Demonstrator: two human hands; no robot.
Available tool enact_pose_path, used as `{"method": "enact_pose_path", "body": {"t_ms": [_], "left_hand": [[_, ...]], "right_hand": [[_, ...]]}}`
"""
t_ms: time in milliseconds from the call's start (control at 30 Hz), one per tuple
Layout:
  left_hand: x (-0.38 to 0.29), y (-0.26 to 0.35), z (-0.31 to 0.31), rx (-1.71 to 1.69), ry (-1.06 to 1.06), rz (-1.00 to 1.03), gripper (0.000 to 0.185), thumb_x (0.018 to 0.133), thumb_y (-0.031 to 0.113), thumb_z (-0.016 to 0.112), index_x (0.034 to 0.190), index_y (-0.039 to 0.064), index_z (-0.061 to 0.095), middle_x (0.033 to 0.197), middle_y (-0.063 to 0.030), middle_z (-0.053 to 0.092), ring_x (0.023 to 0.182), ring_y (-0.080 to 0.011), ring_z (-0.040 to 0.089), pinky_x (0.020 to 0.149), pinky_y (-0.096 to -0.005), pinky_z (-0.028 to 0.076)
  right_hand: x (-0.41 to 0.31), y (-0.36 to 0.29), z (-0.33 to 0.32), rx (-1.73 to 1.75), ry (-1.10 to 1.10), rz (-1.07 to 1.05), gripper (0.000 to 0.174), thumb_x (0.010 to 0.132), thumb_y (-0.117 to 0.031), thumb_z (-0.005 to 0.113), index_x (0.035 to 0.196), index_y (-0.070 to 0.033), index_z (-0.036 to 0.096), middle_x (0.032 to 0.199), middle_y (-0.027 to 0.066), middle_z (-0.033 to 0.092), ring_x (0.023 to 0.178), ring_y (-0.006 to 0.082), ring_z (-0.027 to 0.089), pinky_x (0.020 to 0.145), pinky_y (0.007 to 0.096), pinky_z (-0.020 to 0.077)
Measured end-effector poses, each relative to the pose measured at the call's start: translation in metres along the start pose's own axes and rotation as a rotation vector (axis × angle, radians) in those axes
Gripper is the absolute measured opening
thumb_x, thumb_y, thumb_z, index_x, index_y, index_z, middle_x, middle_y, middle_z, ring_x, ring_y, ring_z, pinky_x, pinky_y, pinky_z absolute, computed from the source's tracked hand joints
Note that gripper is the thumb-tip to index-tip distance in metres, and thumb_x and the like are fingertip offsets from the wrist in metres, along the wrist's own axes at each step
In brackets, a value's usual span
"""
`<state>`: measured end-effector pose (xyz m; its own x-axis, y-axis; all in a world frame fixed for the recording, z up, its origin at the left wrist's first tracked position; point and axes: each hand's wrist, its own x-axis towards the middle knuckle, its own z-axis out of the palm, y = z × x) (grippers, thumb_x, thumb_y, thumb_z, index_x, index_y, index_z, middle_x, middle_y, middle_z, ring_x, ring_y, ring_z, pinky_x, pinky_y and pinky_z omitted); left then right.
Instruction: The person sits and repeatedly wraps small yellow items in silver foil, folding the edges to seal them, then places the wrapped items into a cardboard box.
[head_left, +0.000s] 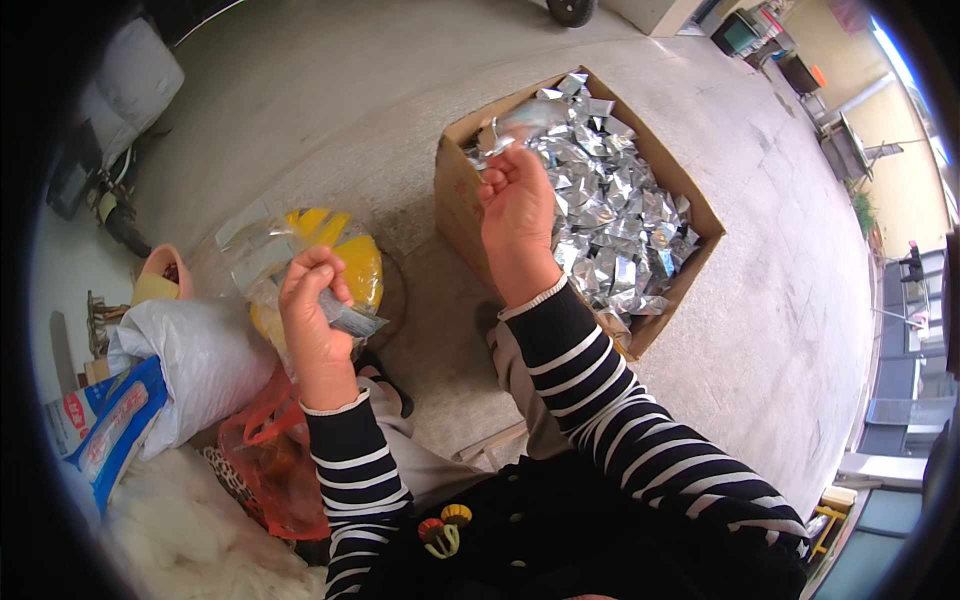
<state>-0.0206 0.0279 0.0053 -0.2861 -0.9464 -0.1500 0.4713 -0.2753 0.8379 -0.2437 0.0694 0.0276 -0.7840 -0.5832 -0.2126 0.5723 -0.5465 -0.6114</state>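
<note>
My left hand (316, 315) has its fingers curled around a small grey packet (351, 316), whose end sticks out to the right. Below and beyond that hand sits a round yellow container (358, 262) with clear plastic over it. My right hand (519, 199) is over the left edge of an open cardboard box (459, 214), with a blurred, shiny silver packet (531, 116) at its fingertips. Many silver foil packets (619, 195) fill the box nearly to its rim.
At the left stand a white woven sack (199, 360), a blue and white package (116, 427), a red plastic bag (277, 480) and a pink container (166, 262). A parked two-wheeler (112, 202) is at the upper left. A wheel (571, 10) shows at the top.
</note>
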Motion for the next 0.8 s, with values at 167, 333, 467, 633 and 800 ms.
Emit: {"method": "enact_pose_path", "body": {"t_ms": [167, 333, 467, 633, 800], "left_hand": [[0.009, -0.003, -0.014, -0.278, -0.006, -0.084, 0.028, 0.077, -0.002, 0.053, 0.104, 0.002, 0.058, 0.091, -0.0083, 0.058, 0.068, -0.0145, 0.052, 0.062, -0.0284, 0.046], [0.015, -0.005, -0.025, -0.478, 0.011, -0.132, 0.03, 0.075, -0.005, 0.052, 0.103, 0.0, 0.058, 0.089, -0.0092, 0.056, 0.069, -0.0152, 0.051, 0.065, -0.0271, 0.046], [0.015, -0.006, -0.025, -0.52, -0.025, -0.127, 0.029, 0.074, -0.006, 0.052, 0.103, -0.002, 0.056, 0.089, -0.0092, 0.054, 0.07, -0.0153, 0.05, 0.065, -0.0265, 0.046], [0.016, -0.006, -0.025, -0.535, -0.046, -0.143, 0.029, 0.074, -0.007, 0.051, 0.103, -0.002, 0.056, 0.09, -0.0096, 0.054, 0.071, -0.016, 0.049, 0.066, -0.0272, 0.047], [0.016, -0.005, -0.031, -0.555, -0.022, -0.133, 0.032, 0.075, -0.009, 0.05, 0.106, -0.003, 0.056, 0.096, -0.0124, 0.059, 0.081, -0.0205, 0.059, 0.079, -0.0323, 0.052]], "right_hand": [[-0.028, 0.024, -0.005, -0.477, -0.559, 0.322, 0.016, 0.087, -0.02, 0.067, 0.088, -0.005, 0.062, 0.085, 0.0024, 0.066, 0.072, 0.0087, 0.06, 0.063, 0.0221, 0.0462], [-0.059, 0.049, -0.002, -0.565, -1.047, 0.447, 0.019, 0.074, -0.007, 0.08, 0.084, -0.001, 0.065, 0.082, 0.0011, 0.067, 0.081, 0.0084, 0.06, 0.076, 0.0243, 0.0482], [-0.059, 0.043, 0.003, -0.648, -0.942, 0.518, 0.017, 0.071, -0.008, 0.08, 0.077, 0.0, 0.066, 0.078, 0.0019, 0.066, 0.076, 0.0093, 0.059, 0.071, 0.0242, 0.0481], [-0.053, 0.047, 0.0, -0.555, -0.914, 0.587, 0.016, 0.075, -0.011, 0.078, 0.079, 0.0, 0.068, 0.078, 0.0015, 0.066, 0.075, 0.0095, 0.058, 0.071, 0.0246, 0.0475], [-0.057, 0.05, 0.0, -0.928, -0.955, 0.016, 0.011, 0.08, -0.013, 0.071, 0.082, -0.002, 0.068, 0.077, 0.0074, 0.066, 0.07, 0.0172, 0.062, 0.065, 0.03, 0.0491]]}}
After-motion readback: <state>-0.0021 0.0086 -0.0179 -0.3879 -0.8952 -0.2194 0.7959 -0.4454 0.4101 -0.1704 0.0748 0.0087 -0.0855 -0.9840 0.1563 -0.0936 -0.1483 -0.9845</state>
